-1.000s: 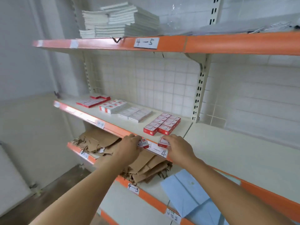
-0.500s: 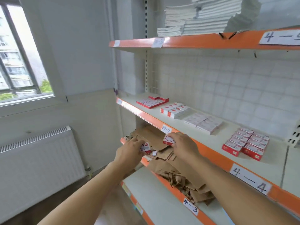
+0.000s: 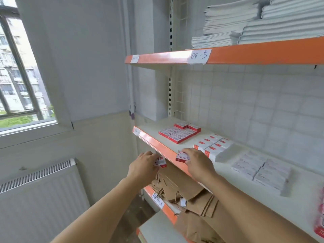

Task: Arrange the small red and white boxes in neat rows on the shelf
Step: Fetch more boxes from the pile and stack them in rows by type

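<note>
Both forearms extend from the bottom edge toward the shelf unit. The left hand (image 3: 143, 166) grips one small red and white box (image 3: 161, 161) with curled fingers, in front of and just below the orange front edge of the middle shelf (image 3: 233, 170). The right hand (image 3: 196, 162) pinches a second red and white box (image 3: 182, 156) at that front edge; whether this box rests on the edge or is held clear of it cannot be determined.

Below the hands, a pile of brown paper bags (image 3: 185, 188) lies on the lower shelf (image 3: 157, 227), overhanging its orange lip beside a handwritten label (image 3: 158, 199).

On the middle shelf, just beyond the right hand, a block of white boxes with red ends (image 3: 214, 146) stands in two rows. Right of it lies a group of pale flat boxes (image 3: 261, 170). Farther back, near the shelf's left end, a group of red and white boxes (image 3: 179, 134) lies in rows, with two more set at the rear.

The upper shelf (image 3: 263, 53) carries a label reading 04-5 (image 3: 199, 56) and stacks of white booklets (image 3: 254, 21). At left are a radiator (image 3: 40, 195) and a window (image 3: 19, 71).
</note>
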